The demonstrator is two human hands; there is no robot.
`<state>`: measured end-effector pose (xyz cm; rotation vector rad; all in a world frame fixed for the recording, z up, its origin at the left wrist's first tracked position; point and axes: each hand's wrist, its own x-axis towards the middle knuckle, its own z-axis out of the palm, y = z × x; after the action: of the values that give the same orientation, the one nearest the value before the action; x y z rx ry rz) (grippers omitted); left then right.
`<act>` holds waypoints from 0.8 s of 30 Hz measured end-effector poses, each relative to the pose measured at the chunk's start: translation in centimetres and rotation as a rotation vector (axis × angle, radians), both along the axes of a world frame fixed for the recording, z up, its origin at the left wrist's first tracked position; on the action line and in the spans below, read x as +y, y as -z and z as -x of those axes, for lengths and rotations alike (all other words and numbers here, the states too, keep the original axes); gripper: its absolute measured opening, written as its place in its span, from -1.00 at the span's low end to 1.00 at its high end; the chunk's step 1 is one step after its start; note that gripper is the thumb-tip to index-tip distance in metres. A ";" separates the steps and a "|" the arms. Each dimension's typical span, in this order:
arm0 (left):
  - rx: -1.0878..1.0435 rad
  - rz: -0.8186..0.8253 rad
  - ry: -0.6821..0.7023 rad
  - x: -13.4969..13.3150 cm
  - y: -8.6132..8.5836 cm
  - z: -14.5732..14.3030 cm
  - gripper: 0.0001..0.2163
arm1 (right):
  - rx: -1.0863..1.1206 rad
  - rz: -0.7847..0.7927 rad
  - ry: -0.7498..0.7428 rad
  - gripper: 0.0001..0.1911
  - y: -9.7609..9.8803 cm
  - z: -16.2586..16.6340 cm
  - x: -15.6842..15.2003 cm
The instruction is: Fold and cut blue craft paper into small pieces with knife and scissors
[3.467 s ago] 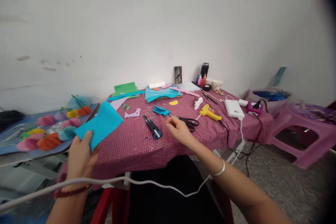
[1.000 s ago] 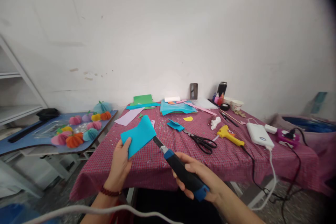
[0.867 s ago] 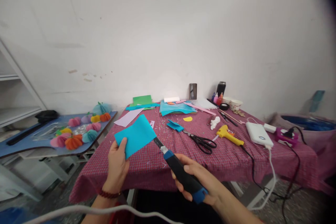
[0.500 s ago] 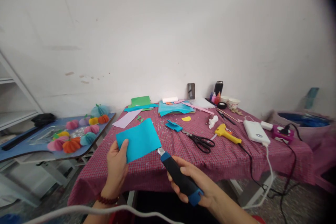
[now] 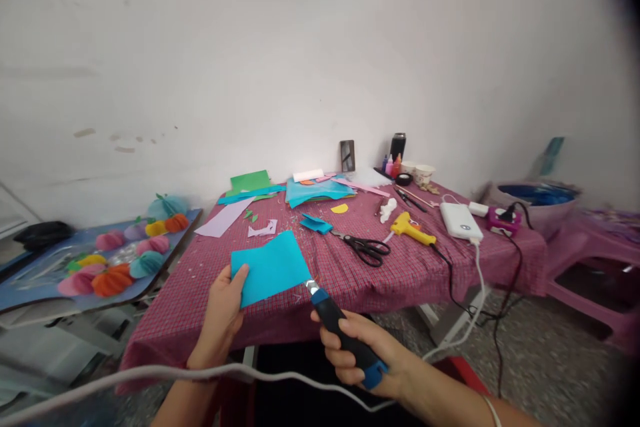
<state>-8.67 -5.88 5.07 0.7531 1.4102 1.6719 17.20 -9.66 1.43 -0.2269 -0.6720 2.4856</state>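
My left hand (image 5: 225,303) pinches the left edge of a bright blue sheet of paper (image 5: 273,267), thumb on top, holding it tilted over the front of the table. Wrapped in my right hand (image 5: 363,350) is a black and blue utility knife (image 5: 345,337). Its metal tip is at the lower right corner of the sheet; whether it touches the paper I cannot tell. Beyond the sheet lie a small folded blue paper (image 5: 316,223) and black-handled scissors (image 5: 363,247). A lilac paper scrap (image 5: 263,228) rests just behind the sheet.
A yellow glue gun (image 5: 413,229), a white power bank (image 5: 461,221) and a purple power socket (image 5: 503,218) with cords sit at right. Stacked blue paper (image 5: 320,191) lies at the back. Paper pumpkins (image 5: 113,280) stand on the left table. A white cable (image 5: 200,371) crosses in front of me.
The view has turned to the right, so the table's things appear shifted left. Both hands keep their holds, and the lilac scrap behind the sheet now shows.
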 end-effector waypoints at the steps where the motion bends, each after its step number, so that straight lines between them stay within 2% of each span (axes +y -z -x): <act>1: 0.011 -0.002 0.000 0.0 0.1 -0.1 -0.56 | -0.001 0.001 0.006 -0.58 0.0 -0.1 -0.2; 10: 0.026 0.007 0.094 0.1 2.1 -1.4 -0.57 | 0.022 0.096 0.054 -0.60 0.1 -0.1 -0.8; 17: 0.059 0.025 0.138 0.3 2.7 -0.6 -0.58 | -0.020 0.216 0.092 -0.65 0.3 -1.1 -2.4; 22: 0.204 0.081 0.177 0.5 3.5 0.8 -0.60 | 0.008 0.319 0.062 -0.63 1.8 -0.7 -2.8; 24: 0.373 0.106 0.166 0.6 3.6 1.4 -0.66 | 0.050 0.363 0.032 -0.61 2.5 -0.4 -2.6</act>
<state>-10.07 -5.24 1.50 1.1310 1.6253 1.3647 17.59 -12.24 -1.09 -0.3056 -0.1906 2.5569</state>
